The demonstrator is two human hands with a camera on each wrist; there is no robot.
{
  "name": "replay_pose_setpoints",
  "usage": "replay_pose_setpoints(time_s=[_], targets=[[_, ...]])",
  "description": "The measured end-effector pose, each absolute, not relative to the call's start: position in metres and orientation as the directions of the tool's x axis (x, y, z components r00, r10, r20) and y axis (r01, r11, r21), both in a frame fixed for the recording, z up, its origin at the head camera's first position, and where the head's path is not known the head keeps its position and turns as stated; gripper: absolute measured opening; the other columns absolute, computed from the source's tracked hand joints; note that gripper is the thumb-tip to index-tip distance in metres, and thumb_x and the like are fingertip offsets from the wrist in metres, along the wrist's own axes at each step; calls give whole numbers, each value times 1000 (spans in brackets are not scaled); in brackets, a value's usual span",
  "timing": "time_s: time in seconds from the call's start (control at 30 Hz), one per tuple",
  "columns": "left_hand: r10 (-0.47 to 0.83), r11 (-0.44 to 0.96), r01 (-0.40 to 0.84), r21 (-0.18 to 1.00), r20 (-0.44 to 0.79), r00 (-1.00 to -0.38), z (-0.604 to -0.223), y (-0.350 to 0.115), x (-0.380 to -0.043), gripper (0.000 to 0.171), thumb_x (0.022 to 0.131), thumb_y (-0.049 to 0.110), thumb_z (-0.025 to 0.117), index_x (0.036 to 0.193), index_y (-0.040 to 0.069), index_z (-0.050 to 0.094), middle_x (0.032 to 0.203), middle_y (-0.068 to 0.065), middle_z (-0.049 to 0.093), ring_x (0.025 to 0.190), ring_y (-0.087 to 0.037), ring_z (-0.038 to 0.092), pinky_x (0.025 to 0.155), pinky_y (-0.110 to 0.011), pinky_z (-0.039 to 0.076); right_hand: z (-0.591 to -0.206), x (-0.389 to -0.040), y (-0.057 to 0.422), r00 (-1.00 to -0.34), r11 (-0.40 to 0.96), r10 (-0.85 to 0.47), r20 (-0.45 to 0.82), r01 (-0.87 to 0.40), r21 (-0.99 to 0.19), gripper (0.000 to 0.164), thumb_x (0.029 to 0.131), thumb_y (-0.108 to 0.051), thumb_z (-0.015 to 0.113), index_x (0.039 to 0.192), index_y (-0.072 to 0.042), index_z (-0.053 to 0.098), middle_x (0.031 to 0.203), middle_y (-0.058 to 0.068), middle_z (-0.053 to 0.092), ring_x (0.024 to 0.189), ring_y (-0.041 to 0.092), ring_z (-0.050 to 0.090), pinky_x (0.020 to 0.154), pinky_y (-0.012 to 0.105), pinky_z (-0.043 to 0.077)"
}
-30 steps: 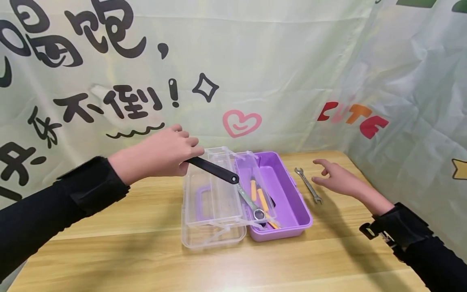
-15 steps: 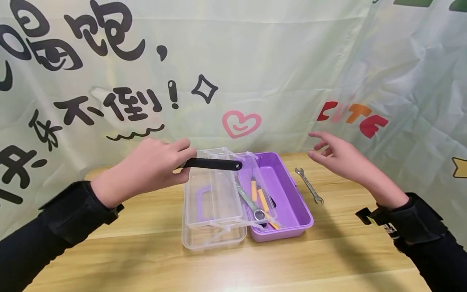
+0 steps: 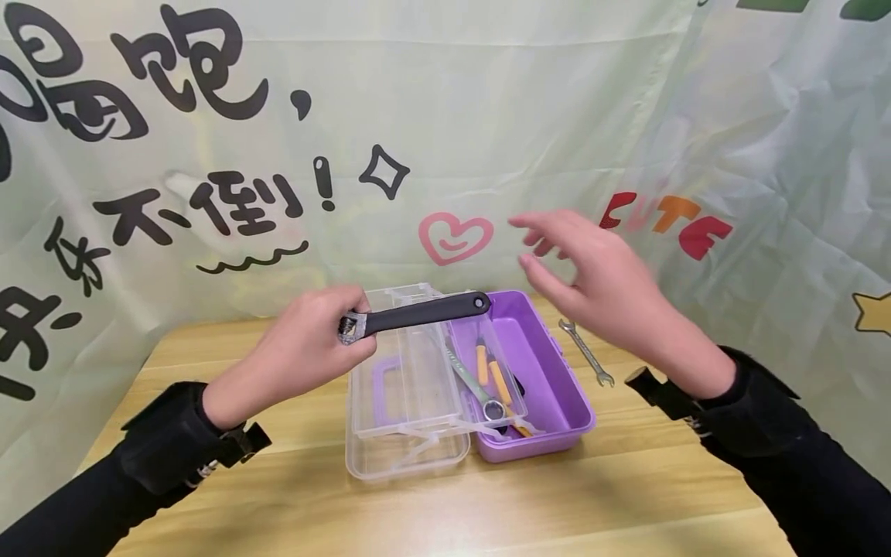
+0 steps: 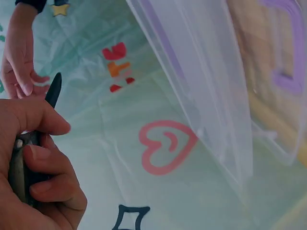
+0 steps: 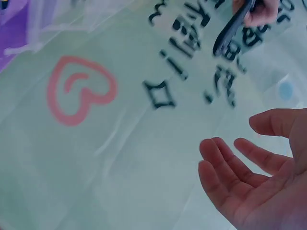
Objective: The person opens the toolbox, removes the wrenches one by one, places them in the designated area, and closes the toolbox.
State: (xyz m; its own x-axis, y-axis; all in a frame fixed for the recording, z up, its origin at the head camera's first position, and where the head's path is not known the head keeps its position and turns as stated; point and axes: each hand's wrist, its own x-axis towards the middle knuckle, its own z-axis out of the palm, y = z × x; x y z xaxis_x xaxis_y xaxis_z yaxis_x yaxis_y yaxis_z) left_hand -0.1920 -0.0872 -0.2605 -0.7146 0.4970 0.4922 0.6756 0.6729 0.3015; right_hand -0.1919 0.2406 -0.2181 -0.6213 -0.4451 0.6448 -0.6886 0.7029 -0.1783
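My left hand grips an adjustable wrench by its head end, so the black handle points right above the toolbox; part of the head is hidden in the fingers. In the left wrist view the fingers curl round it. My right hand is raised over the toolbox's right side, fingers apart and relaxed, holding nothing; the wrench handle's tip is a short way to its left. Below stands a purple toolbox with its clear lid folded out left. A combination wrench and orange-handled tools lie at it.
A small open-end wrench lies on the wooden table to the right of the toolbox. A clear inner tray overhangs the box's left side. A printed fabric sheet hangs behind and to the right.
My left hand has turned the adjustable wrench from slanting down to slightly rising rightward, bringing its head into sight. My right hand has moved left and up, away from the small wrench.
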Motion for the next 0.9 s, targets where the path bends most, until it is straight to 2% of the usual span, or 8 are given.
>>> replay_pose_setpoints(time_s=[0.17,0.33,0.47,0.6,0.9], targets=[[479,680,662,314,493,-726,-263,-81,-187,15,81,2,70,79,11,58,69,3,44,60,-10,38,56,-24,31,-226,-189,209,-445,613,-563,696,-790,-10,42,95,-11,71,136,-11,64,110,6,67,89,19,62,63,32,48],[475,673,673,306,519,-711,-265,-75,-183,17,80,2,71,80,11,57,70,3,48,62,-11,41,56,-25,32,-236,-190,185,-328,512,-649,687,-856,76,38,95,-15,72,131,-7,65,119,11,67,94,25,67,79,40,55],[469,673,672,310,523,-711,-265,-72,-180,18,80,1,71,80,12,57,70,3,49,62,-11,43,56,-25,34,-244,-188,173,-295,478,-687,664,-872,107,36,99,-20,67,132,-6,65,123,12,68,103,29,69,92,44,55],[463,676,667,313,524,-715,-265,-71,-178,18,80,0,69,80,13,56,70,3,48,61,-10,42,55,-25,33,-253,-185,167,-296,482,-714,635,-865,139,38,103,-26,61,135,-6,63,124,11,68,108,29,68,98,46,54],[480,665,688,290,540,-691,-265,-68,-177,18,80,0,68,80,13,57,71,4,48,63,-10,42,56,-25,34,-268,-186,164,-282,494,-740,610,-844,209,42,102,-27,64,137,-4,62,124,11,69,110,29,67,97,44,54]])
